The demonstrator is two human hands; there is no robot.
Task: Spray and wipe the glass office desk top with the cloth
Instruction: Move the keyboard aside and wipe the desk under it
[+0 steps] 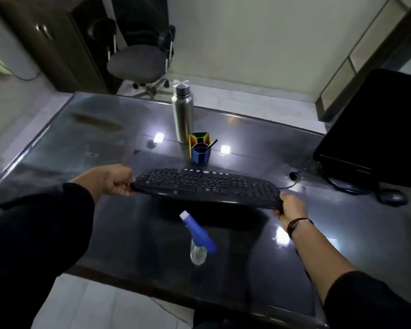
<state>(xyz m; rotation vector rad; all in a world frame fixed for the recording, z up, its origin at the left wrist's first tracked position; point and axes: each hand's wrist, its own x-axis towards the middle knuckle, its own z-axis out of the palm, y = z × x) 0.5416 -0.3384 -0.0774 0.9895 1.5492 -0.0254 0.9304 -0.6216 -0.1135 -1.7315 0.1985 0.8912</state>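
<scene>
Fingers of both hands, left (115, 180) and right (290, 206), curl round the keyboard (207, 186) ends, apparently lifted above the glass desk (342, 245).

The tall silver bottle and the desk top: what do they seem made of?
The tall silver bottle looks like brushed stainless steel: dull grey sheen, soft highlights. The dark desk top looks like glossy tinted glass: it mirrors the ceiling lights sharply.
</scene>
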